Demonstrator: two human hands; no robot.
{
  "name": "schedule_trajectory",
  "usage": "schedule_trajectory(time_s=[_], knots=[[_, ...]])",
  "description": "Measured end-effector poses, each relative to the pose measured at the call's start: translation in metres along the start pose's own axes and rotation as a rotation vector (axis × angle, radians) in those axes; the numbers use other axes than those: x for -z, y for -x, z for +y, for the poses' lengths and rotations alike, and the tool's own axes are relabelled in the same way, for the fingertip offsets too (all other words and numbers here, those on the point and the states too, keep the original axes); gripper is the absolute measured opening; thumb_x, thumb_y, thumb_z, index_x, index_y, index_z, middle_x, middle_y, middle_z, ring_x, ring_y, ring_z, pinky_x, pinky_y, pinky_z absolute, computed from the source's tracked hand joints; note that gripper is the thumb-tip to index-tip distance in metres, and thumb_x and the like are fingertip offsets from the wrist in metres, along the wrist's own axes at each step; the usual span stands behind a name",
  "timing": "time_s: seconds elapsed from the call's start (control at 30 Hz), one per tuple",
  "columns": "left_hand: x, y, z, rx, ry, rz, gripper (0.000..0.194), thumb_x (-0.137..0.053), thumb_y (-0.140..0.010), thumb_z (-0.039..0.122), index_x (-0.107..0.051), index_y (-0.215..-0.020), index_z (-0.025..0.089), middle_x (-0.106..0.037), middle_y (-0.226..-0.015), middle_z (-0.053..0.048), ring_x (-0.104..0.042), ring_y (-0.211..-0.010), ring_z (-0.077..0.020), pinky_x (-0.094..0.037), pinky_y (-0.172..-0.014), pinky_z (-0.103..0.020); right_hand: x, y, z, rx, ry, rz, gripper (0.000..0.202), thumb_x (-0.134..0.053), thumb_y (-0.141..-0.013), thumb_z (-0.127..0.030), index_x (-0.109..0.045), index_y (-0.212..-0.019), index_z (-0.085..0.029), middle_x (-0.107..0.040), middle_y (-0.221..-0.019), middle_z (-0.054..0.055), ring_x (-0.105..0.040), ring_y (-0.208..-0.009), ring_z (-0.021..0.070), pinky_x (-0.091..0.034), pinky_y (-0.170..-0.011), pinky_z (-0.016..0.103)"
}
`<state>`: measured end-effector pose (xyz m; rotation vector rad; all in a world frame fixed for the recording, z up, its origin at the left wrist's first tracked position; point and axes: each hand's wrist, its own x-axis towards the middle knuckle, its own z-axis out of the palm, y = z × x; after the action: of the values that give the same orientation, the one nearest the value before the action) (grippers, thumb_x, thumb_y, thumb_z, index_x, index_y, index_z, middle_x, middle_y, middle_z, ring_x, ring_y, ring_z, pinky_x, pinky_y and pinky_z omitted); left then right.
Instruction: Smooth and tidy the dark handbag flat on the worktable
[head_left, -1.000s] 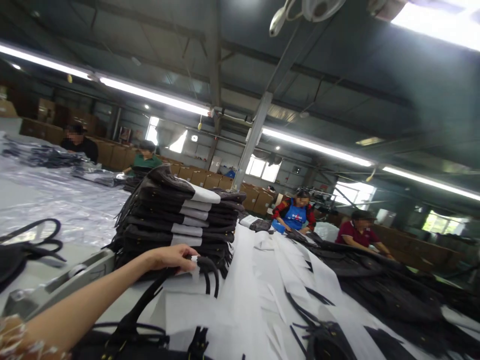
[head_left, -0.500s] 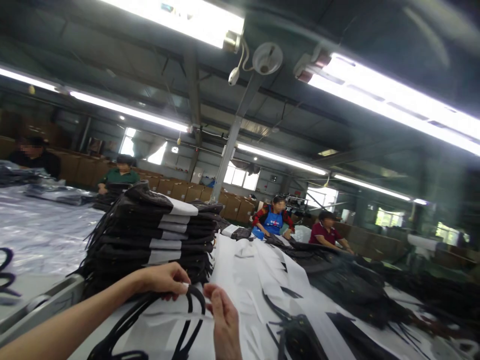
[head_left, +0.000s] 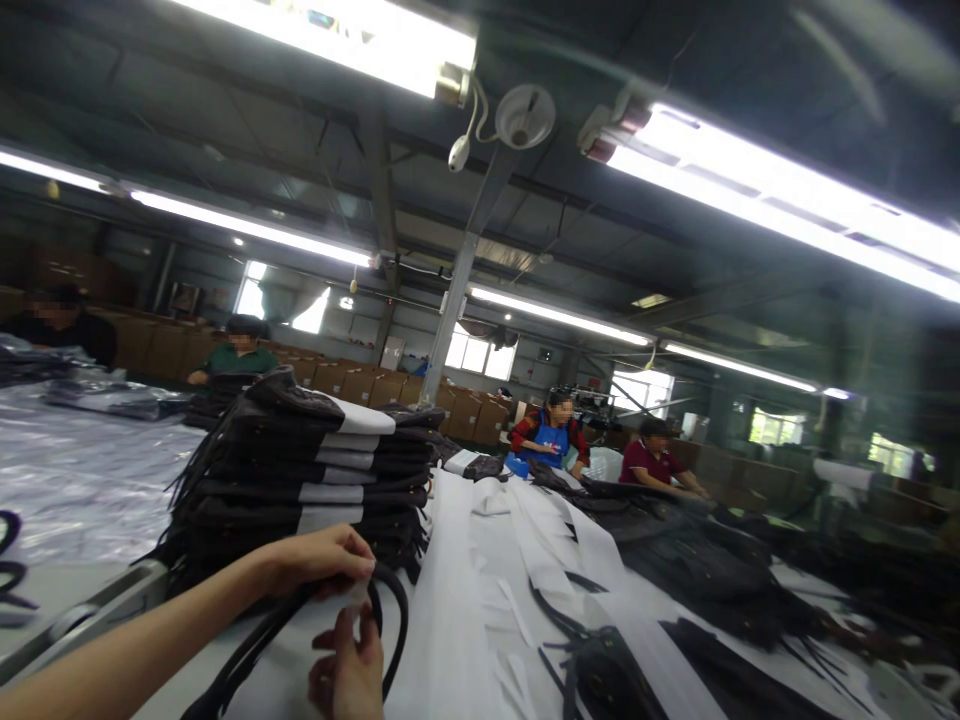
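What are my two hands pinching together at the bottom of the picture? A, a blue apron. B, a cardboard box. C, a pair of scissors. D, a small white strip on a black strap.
D: the left hand and right hand meet on a white strip at the looped black strap, just in front of the stack.

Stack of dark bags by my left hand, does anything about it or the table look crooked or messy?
The stack of bags leans, its upper layers sliding right. White paper sheets lie strewn with loose black straps across them. Both hands, left hand and right hand, pinch a small white slip beside a black handle. Nothing looks damaged.
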<state>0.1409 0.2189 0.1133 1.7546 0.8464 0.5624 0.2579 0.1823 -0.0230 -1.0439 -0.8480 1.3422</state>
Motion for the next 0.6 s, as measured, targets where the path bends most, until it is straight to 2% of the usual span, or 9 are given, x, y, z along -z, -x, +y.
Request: schedule_trajectory(time_s=[0.07,0.13,0.23,0.3,0.33,0.4,0.5,0.6], knots=[[0.004,0.003,-0.002,0.04,0.01,0.005,0.053,-0.07,-0.066,0.064,-0.065,-0.086,0.015,-0.053,-0.057,0.001,-0.04,-0.045,-0.0105,-0.026,-0.041,-0.022,-0.004,-0.002,0.0,0.074,0.083,0.013,0.078,-0.06,-0.057,-0.082,-0.057,-0.095,-0.014,-0.053,-0.052,-0.004,-0.039,-0.033,0.0037,-0.025,-0.034,0.017],[0.008,0.007,-0.003,0.143,0.0,-0.011,0.063,-0.063,-0.066,0.075,-0.066,-0.092,0.018,-0.056,-0.057,0.0,-0.041,-0.042,-0.0119,-0.026,-0.041,-0.023,-0.002,-0.001,0.006,0.183,0.211,0.056,0.06,-0.057,-0.068,-0.073,-0.06,-0.077,-0.014,-0.047,-0.047,-0.005,-0.036,-0.031,0.0039,-0.025,-0.033,0.018],[0.01,0.014,0.002,0.316,-0.034,-0.186,0.078,-0.04,-0.067,0.089,-0.069,-0.086,0.019,-0.06,-0.055,-0.006,-0.034,-0.037,-0.012,-0.021,-0.038,-0.025,0.006,0.003,0.017,0.314,0.385,0.14,0.044,-0.05,-0.081,-0.056,-0.06,-0.067,-0.016,-0.049,-0.048,-0.003,-0.04,-0.033,0.0049,-0.027,-0.034,0.018],[0.008,0.019,0.009,0.334,-0.037,-0.314,0.082,-0.033,-0.067,0.091,-0.07,-0.073,0.017,-0.061,-0.053,-0.01,-0.028,-0.035,-0.0106,-0.014,-0.037,-0.025,0.012,0.008,0.024,0.355,0.453,0.149,0.038,-0.047,-0.085,-0.048,-0.06,-0.067,-0.017,-0.051,-0.05,-0.002,-0.041,-0.034,0.0058,-0.03,-0.034,0.018],[0.005,0.02,0.011,0.315,-0.032,-0.339,0.081,-0.036,-0.067,0.09,-0.068,-0.067,0.016,-0.06,-0.052,-0.01,-0.026,-0.035,-0.01,-0.013,-0.036,-0.025,0.015,0.009,0.028,0.369,0.477,0.145,0.036,-0.047,-0.085,-0.046,-0.06,-0.067,-0.017,-0.052,-0.05,-0.002,-0.041,-0.034,0.0061,-0.03,-0.034,0.018],[-0.002,0.021,0.015,0.282,-0.024,-0.305,0.073,-0.047,-0.066,0.086,-0.063,-0.057,0.016,-0.058,-0.048,-0.01,-0.026,-0.035,-0.0091,-0.012,-0.035,-0.025,0.02,0.01,0.039,0.378,0.506,0.16,0.034,-0.047,-0.084,-0.044,-0.061,-0.069,-0.017,-0.051,-0.047,-0.002,-0.039,-0.032,0.0066,-0.028,-0.033,0.018],[-0.013,0.02,0.016,0.293,-0.05,-0.222,0.065,-0.06,-0.063,0.08,-0.054,-0.047,0.017,-0.055,-0.045,-0.007,-0.029,-0.033,-0.0098,-0.014,-0.032,-0.026,0.026,0.003,0.058,0.367,0.491,0.236,0.036,-0.047,-0.082,-0.046,-0.063,-0.069,-0.017,-0.041,-0.038,-0.004,-0.038,-0.031,0.0083,-0.028,-0.032,0.019],[-0.018,0.02,0.012,0.318,-0.122,-0.223,0.061,-0.065,-0.062,0.075,-0.057,-0.049,0.016,-0.055,-0.044,-0.006,-0.031,-0.032,-0.0101,-0.015,-0.03,-0.025,0.028,-0.007,0.071,0.428,0.486,0.279,0.04,-0.049,-0.078,-0.054,-0.063,-0.064,-0.019,-0.037,-0.035,-0.004,-0.04,-0.034,0.0107,-0.031,-0.034,0.021]])
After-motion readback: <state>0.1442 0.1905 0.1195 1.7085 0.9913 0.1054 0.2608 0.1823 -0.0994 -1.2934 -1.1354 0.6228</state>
